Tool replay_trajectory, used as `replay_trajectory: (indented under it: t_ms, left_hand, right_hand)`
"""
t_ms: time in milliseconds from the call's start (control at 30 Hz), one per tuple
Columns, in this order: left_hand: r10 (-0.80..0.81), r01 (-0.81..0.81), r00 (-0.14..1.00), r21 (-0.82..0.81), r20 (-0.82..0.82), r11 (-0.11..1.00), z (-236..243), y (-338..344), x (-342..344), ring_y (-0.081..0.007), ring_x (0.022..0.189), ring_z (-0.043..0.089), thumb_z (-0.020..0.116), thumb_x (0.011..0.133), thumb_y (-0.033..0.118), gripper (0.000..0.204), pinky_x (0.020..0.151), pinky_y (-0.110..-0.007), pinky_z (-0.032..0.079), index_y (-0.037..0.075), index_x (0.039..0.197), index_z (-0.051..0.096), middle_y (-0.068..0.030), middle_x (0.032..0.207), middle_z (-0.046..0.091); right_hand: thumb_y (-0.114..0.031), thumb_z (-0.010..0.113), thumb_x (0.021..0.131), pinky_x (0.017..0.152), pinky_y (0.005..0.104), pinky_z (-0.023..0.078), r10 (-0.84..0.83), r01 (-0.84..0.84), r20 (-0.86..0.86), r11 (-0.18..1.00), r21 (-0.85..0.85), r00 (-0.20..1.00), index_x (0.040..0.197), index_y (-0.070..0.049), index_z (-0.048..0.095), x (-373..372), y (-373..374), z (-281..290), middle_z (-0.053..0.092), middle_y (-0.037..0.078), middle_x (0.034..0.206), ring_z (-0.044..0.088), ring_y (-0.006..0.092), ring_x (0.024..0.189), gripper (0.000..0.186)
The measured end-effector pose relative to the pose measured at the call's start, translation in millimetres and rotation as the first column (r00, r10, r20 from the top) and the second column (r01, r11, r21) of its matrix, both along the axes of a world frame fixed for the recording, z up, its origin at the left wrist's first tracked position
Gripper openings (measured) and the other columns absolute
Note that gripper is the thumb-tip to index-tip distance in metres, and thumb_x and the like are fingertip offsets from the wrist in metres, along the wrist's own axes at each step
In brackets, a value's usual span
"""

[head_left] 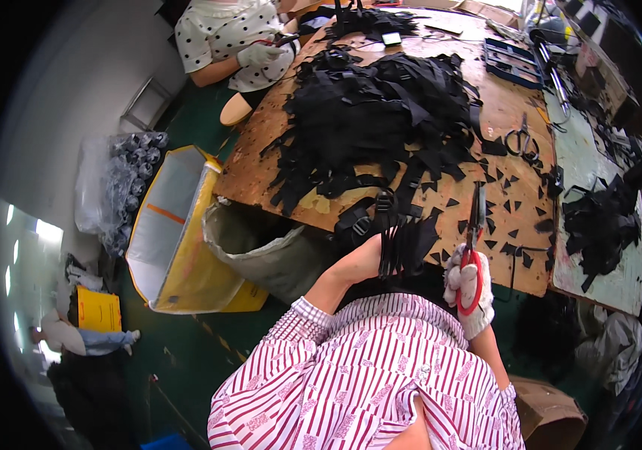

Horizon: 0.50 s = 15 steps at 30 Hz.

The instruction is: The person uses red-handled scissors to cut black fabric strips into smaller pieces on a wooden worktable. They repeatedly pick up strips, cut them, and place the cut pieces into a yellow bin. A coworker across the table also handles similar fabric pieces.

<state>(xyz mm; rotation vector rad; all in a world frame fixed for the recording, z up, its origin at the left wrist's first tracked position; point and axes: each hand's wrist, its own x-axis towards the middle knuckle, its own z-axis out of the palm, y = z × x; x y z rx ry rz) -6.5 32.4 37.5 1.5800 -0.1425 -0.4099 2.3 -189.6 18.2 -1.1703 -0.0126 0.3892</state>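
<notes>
My bare left hand [366,257] grips a bundle of black fabric straps [400,253] at the table's near edge. Its fingers are partly hidden behind the straps. Black plastic buckles [361,225] sit at the far end of the bundle. In a white knitted glove, my right hand [475,309] is closed around scissors with red handles [470,279]. Their blades point away from me, over the table, to the right of the bundle. Small black triangular scraps [492,224] lie scattered around the blades.
A large heap of black straps [377,112] covers the middle of the wooden table [261,161]. Black-handled scissors [520,141] and a blue tray [512,64] lie to its right. A grey sack [261,262] and a yellow bin [205,255] stand at left. Another person's gloved hand [259,55] works at far left.
</notes>
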Motion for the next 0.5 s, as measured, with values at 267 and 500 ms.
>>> replay_trajectory:
  t_ms: [267,500]
  left_hand:
    - [0.102,-0.16,0.969,0.257,0.224,0.953,5.9,-0.1,10.5,-0.0119,0.096,0.056,0.061,0.08,-0.003,0.036,0.082,-0.026,0.046,-0.001,0.116,0.052,-0.0048,0.103,0.06]
    - [0.594,-0.482,0.72,-0.357,0.359,0.8,44.3,41.5,82.9,-0.0182,0.074,0.061,0.059,0.087,0.017,0.017,0.073,-0.029,0.047,0.0,0.083,0.058,-0.009,0.08,0.061]
  right_hand:
    - [-0.051,0.063,0.079,0.03,0.0206,0.034,-0.08,0.088,-0.065,0.987,0.134,0.995,0.091,-0.004,0.045,-3.3,-4.6,-8.6,0.042,0.0,0.063,0.039,0.0072,0.038,0.052]
    - [-0.068,0.057,0.074,0.033,0.0186,0.029,-0.128,0.127,0.005,0.991,0.033,0.992,0.098,-0.005,0.044,-4.9,-9.6,-18.0,0.043,-0.003,0.058,0.039,0.0061,0.038,0.068]
